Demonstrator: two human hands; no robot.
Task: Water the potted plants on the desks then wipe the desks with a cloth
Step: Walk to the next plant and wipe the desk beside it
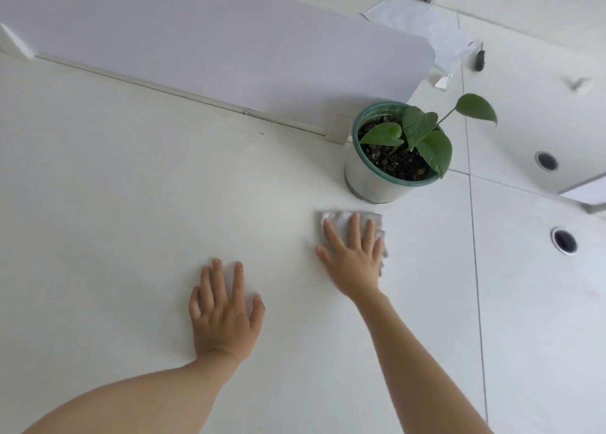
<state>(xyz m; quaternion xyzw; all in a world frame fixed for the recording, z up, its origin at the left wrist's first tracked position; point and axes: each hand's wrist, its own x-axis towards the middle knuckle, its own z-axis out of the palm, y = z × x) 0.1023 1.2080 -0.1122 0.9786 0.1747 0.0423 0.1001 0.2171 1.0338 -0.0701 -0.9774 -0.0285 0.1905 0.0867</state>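
Right hand (355,265), fingers flat, is pressing a squarish rumpled grey cloth (336,220) just before the round pot (369,179); left hand (224,315) is lying flat.

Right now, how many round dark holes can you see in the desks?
2. The farther hole is right of the potted plant. The nearer hole is right of the right hand. Others may lie outside the view.

Potted plant (398,153) just beyond cloth (341,220).
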